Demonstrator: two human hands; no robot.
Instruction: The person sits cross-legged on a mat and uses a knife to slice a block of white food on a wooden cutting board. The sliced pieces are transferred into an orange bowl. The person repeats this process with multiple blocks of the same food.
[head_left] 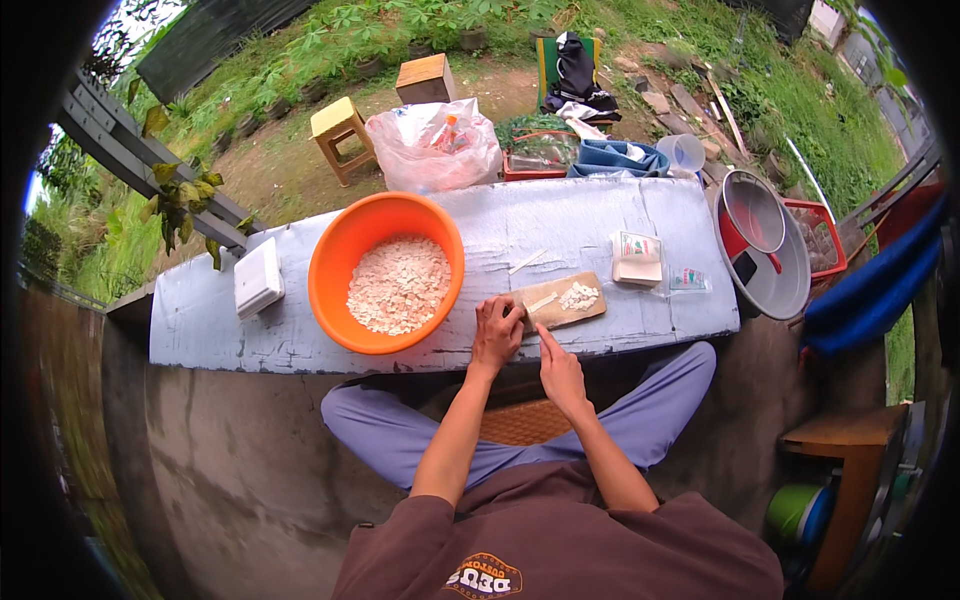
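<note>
A small wooden cutting board (572, 312) lies near the front edge of the grey table, with a heap of small white cut pieces (579, 296) on its right half. My left hand (497, 326) is closed at the board's left end, its fingertips on a pale white strip (542, 302). My right hand (563, 380) is closed at the board's front edge, index finger stretched forward along a knife mostly hidden by the hand. Another white strip (527, 261) lies behind the board. To the left, an orange basin (322, 290) holds many pale flat pieces (399, 285).
A white lidded box (259, 278) sits on the table's left. On the right are a white block-shaped pack (637, 258) and a clear plastic packet (688, 280). A pink plastic bag (420, 165) stands behind the far edge; a metal basin with a strainer (752, 210) is beyond the right end.
</note>
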